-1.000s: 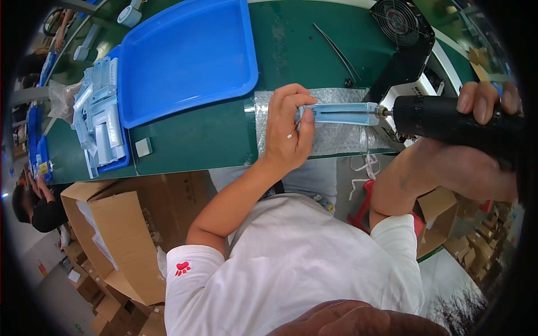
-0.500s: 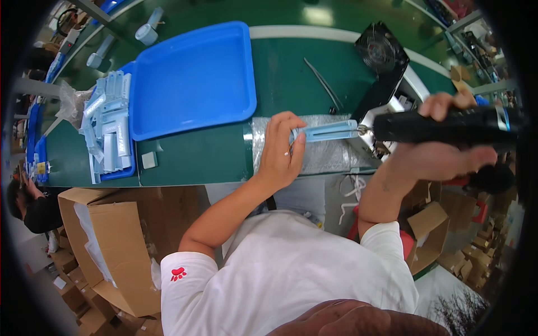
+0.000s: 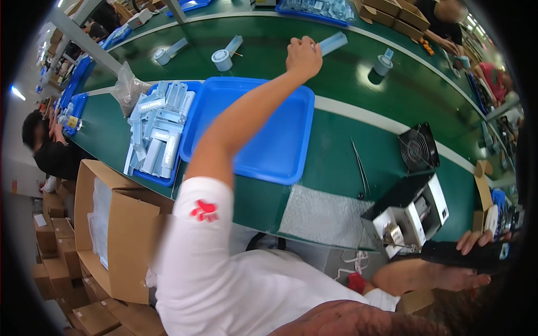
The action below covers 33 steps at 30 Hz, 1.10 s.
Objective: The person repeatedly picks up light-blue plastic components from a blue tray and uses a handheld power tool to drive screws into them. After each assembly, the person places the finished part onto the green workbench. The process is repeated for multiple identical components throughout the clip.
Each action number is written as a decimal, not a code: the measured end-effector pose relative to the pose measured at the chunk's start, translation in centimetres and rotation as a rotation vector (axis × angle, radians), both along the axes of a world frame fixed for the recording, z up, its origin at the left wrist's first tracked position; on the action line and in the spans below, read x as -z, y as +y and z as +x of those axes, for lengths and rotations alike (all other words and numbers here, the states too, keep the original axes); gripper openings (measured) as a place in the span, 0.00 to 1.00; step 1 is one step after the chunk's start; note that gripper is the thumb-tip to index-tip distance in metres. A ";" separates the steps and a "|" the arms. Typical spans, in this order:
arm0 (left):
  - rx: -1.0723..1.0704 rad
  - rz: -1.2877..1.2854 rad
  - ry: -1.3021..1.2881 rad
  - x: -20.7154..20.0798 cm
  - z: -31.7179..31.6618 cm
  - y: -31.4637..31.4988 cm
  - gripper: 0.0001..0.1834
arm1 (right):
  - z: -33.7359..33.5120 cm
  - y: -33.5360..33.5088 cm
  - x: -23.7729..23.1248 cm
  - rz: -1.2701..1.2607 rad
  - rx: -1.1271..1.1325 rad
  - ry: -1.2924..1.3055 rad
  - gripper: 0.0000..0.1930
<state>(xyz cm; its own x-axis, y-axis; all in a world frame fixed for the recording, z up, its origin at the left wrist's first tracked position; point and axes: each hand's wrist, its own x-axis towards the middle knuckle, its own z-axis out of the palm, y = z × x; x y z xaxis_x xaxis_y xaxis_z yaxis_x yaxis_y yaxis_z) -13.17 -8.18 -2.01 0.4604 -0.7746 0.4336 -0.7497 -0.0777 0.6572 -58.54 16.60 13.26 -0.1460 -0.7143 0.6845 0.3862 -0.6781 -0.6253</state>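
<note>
Pale-blue plastic housing [image 3: 335, 43] is jutting above the green belt [image 3: 347, 73] from the left hand [image 3: 304, 57], its fingers curling around one end, its arm stretching across the blue tray [image 3: 274, 143]; the right hand [image 3: 455, 276] is gripping a black power driver [image 3: 440, 252]; blue parts [image 3: 168, 116] bearing lettering are lying heaped to the left.

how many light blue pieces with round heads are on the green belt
3 visible: the leftmost piece beyond the filled tray, the second piece beyond the large tray, the third piece right of the left hand. Others may hide at the blurred right edge.
</note>
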 end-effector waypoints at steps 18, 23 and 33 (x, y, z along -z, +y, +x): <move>-0.127 0.517 -0.878 -0.4 14.9 1.5 0.54 | 2.0 -2.4 0.4 -0.101 -0.037 0.059 0.42; -0.166 0.783 -0.468 1.3 22.6 4.9 0.41 | 1.5 -1.4 0.4 -0.057 -0.090 0.038 0.42; -0.016 -0.085 0.009 -0.2 16.4 9.5 0.26 | -2.0 1.8 1.3 0.028 -0.082 0.049 0.42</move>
